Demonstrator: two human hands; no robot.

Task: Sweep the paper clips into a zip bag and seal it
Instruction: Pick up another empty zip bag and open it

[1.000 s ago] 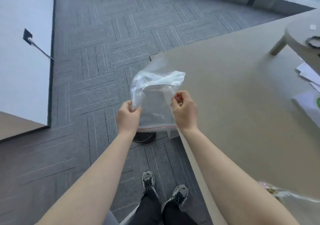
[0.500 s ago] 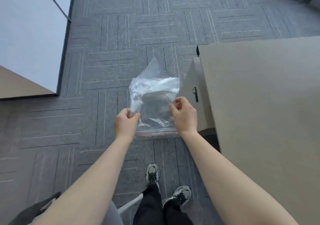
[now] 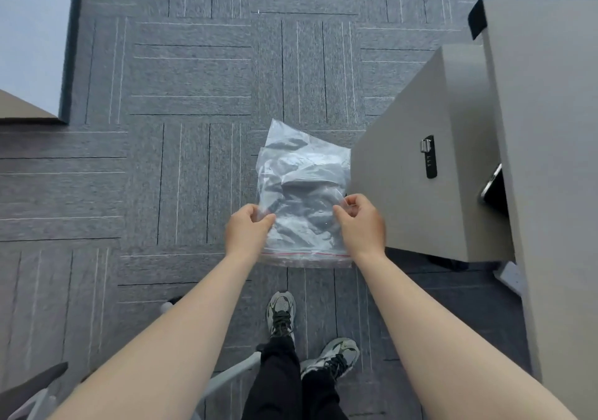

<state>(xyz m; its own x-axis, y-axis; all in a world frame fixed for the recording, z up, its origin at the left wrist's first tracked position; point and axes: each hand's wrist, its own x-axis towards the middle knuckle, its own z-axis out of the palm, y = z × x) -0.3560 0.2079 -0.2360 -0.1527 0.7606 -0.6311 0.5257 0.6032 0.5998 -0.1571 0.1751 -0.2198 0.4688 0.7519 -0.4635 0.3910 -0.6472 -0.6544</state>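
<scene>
I hold a clear, crumpled zip bag in the air over the grey carpet, left of the table. Its zip strip with a thin red line faces me at the lower end. My left hand pinches the bag's left edge. On the opposite edge my right hand pinches the plastic between thumb and fingers. No paper clips are in view, and I cannot tell whether any are inside the bag.
A beige table fills the right side, with a drawer cabinet carrying a black combination lock under it. My two feet in sneakers stand below the bag. A chair part shows at the bottom left.
My view has tilted down and away from the table top toward the floor. The bag stays pinched between both hands, now in front of the cabinet.
</scene>
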